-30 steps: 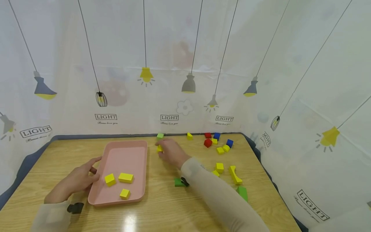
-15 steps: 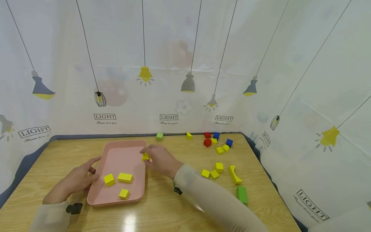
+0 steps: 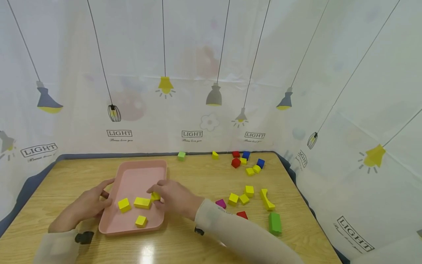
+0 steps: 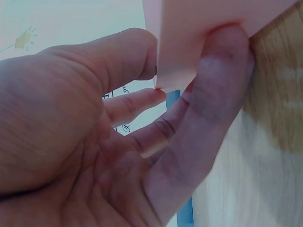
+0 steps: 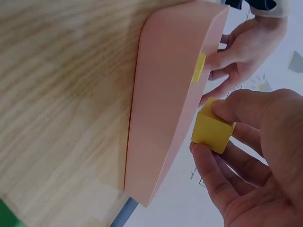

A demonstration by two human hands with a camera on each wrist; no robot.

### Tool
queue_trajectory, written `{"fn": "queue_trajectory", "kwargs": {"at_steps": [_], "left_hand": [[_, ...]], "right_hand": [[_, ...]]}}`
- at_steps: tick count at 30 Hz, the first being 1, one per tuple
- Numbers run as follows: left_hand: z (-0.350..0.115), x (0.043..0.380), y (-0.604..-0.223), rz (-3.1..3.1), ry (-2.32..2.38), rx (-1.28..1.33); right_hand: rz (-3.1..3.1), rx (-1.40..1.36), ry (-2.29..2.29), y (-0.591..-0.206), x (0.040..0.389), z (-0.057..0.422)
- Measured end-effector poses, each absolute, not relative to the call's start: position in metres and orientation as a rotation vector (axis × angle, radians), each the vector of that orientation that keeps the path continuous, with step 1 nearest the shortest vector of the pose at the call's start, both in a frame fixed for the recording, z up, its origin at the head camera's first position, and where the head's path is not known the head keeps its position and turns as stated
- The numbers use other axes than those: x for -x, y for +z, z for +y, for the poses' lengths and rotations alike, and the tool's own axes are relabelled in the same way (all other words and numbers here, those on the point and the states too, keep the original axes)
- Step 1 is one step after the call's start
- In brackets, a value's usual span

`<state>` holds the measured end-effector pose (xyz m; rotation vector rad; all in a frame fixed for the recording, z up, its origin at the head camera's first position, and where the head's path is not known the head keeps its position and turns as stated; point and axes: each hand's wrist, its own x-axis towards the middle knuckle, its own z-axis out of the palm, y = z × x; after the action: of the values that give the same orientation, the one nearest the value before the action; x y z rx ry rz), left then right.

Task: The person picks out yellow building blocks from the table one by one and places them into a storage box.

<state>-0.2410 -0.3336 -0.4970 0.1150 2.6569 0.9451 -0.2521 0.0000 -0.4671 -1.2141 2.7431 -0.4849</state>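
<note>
In the head view, a pink tray (image 3: pixel 141 176) lies on the left of the wooden table, with several yellow blocks in it, one of them oblong (image 3: pixel 142 202). My left hand (image 3: pixel 87 202) holds the tray's left side; the left wrist view has its curled fingers against the tray's edge and outer wall. A yellow cube-like block (image 5: pixel 213 130) is pinched between the thumb and fingers of my right hand (image 3: pixel 176 198), over the tray's right side. Fingers partly hide that block from the head camera.
Right of the tray lie yellow blocks (image 3: pixel 249 191), a yellow arch-shaped block (image 3: pixel 267 200), a green block (image 3: pixel 275 223), a magenta block (image 3: pixel 221 203) and a red one (image 3: pixel 242 215). More coloured blocks sit along the back edge, including a light green one (image 3: pixel 181 156).
My right hand has brought the yellow block from the table near the light green block, leftward and then toward me over the tray. The left hand has stayed on the tray.
</note>
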Motion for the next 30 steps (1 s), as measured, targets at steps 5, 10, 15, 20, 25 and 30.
{"fn": "queue_trajectory", "kwargs": {"at_steps": [5, 10, 15, 20, 25, 30], "left_hand": [[-0.335, 0.242, -0.497, 2.670, 0.917, -0.124], [-0.336, 0.243, -0.497, 2.684, 0.896, -0.133], [-0.338, 0.243, -0.498, 2.680, 0.901, -0.141], [-0.338, 0.244, -0.497, 2.713, 0.876, -0.167], [-0.335, 0.243, -0.497, 2.698, 0.896, -0.157], [-0.334, 0.241, -0.497, 2.691, 0.884, -0.154]], "right_hand": [[2.698, 1.269, -0.397, -0.468, 0.243, -0.002], [2.668, 1.321, -0.349, -0.472, 0.236, -0.002], [2.649, 1.335, -0.312, -0.474, 0.230, -0.001], [2.642, 1.355, -0.299, -0.472, 0.226, 0.000], [2.641, 1.363, -0.289, -0.471, 0.223, 0.001], [2.648, 1.372, -0.338, -0.471, 0.223, 0.004]]}}
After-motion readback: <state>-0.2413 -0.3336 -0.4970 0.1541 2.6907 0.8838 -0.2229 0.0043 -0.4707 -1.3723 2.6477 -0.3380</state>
